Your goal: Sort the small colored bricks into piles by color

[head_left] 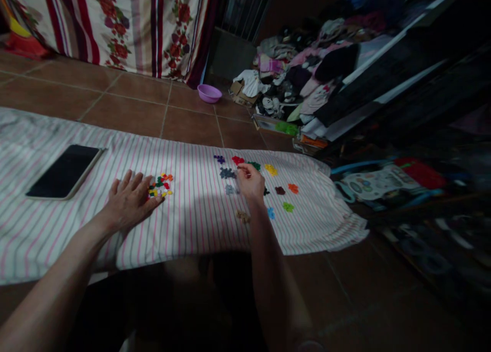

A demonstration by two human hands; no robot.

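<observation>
Starting left of the left grip (128, 201), we see a smartphone (63, 173) on the cloth-covered counter (194, 188), apart from our fingers. The left grip lies palm down, fingers spread, at the mixed-colour pieces (163, 184); we judge them light, stiff, maybe slippery, best held edge-on by the fingertips. The dark grey pile (227, 173) sits just left of the right grip (251, 183), its fingers pressed together; we cannot tell what they pinch. Right of it, the yellow pile (270, 169), then the orange pile (293, 188), could get in our way.
</observation>
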